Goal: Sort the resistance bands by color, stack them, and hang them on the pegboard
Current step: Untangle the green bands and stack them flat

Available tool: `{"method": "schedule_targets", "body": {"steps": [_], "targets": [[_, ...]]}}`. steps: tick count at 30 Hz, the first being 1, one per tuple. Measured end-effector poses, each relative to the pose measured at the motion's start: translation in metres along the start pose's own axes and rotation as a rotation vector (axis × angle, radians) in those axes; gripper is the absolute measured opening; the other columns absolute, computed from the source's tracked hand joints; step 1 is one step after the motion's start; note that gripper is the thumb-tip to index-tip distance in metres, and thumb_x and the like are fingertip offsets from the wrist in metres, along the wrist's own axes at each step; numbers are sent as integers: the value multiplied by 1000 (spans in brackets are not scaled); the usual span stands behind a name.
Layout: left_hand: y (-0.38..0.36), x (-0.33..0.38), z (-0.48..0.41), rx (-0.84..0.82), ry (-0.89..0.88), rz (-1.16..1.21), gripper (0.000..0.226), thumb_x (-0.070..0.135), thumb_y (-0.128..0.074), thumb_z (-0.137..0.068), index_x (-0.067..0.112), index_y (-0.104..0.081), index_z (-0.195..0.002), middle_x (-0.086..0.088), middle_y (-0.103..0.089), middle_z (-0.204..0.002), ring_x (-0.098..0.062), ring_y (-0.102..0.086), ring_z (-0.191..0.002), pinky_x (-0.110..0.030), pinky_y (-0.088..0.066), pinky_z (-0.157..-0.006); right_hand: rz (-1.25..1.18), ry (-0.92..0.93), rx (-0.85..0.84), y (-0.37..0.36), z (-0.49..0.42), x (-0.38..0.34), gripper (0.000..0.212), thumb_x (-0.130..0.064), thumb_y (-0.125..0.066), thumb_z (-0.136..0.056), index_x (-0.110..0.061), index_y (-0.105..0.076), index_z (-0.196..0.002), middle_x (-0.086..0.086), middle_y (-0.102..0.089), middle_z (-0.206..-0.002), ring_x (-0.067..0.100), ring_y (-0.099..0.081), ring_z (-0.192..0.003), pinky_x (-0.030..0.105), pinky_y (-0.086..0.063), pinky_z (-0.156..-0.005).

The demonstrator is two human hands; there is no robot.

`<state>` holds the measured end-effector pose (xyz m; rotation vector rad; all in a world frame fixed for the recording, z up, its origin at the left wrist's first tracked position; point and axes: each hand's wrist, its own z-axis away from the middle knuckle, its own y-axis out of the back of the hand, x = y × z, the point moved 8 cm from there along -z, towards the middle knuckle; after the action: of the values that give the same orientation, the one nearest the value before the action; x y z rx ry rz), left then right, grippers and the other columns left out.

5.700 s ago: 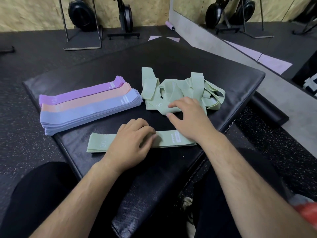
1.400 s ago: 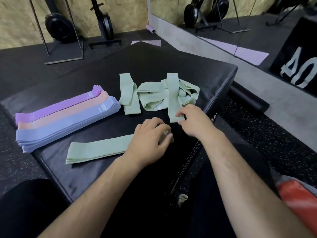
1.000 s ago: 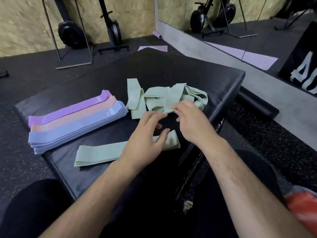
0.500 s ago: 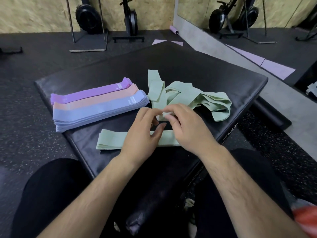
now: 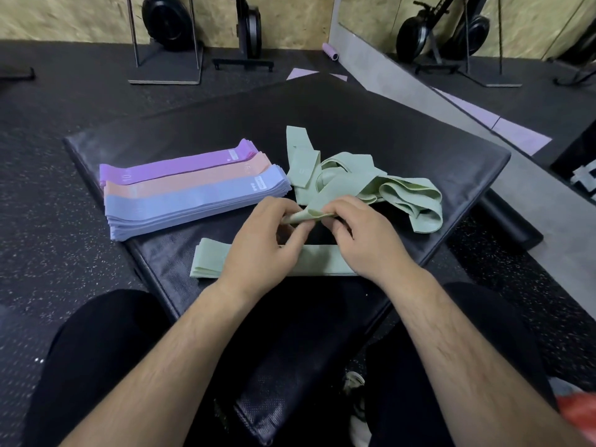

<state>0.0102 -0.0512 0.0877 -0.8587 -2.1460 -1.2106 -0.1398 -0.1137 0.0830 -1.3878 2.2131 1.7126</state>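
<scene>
On the black padded box (image 5: pixel 403 130) lie three neat stacks of bands side by side: purple (image 5: pixel 174 166), peach (image 5: pixel 193 182) and blue (image 5: pixel 196 204). To their right sits a loose tangle of green bands (image 5: pixel 396 191). One green band (image 5: pixel 306 216) from that tangle is lifted at its end, pinched between my left hand (image 5: pixel 264 250) and my right hand (image 5: pixel 367 240). Under my hands lies a flat stack of green bands (image 5: pixel 209 259), partly hidden by them.
The box stands on a dark speckled rubber floor (image 5: pixel 48 246). Metal stands with black weight plates (image 5: pixel 167 17) line the wooden back wall. A mirror (image 5: pixel 483 27) runs along the right. My black-clad knees (image 5: pixel 96 350) flank the near corner of the box.
My left hand left the flat green stack and joined my right hand at the tangle. Together they have lifted the end of one green band off the pile.
</scene>
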Motion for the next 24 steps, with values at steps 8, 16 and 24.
{"method": "schedule_targets", "body": {"steps": [8, 16, 24], "targets": [[15, -10, -1, 54, 130, 217, 17, 15, -60, -100, 26, -66, -89, 2, -68, -72, -11, -69, -70, -37, -55, -71, 90, -65, -30, -3, -15, 5, 7, -28, -56, -100, -31, -60, -105, -14, -62, -99, 13, -57, -87, 40, -50, -77], [49, -24, 0, 211, 278, 456, 13, 10, -56, -102, 8, -66, -93, -22, -69, -76, -10, -67, -60, -12, -48, -62, 75, -144, 44, 11, -28, 24, 5, -27, -58, -98, -28, -63, -98, -16, -58, -94, 7, -51, -85, 34, -45, -76], [65, -45, -5, 319, 355, 565, 13, 17, -57, -103, 14, -66, -94, 3, -68, -73, -17, -69, -63, -21, -52, -63, -175, -60, 222, 40, -29, 11, 7, -25, -64, -98, -20, -67, -94, -14, -58, -104, 6, -50, -103, 21, -42, -92]]}}
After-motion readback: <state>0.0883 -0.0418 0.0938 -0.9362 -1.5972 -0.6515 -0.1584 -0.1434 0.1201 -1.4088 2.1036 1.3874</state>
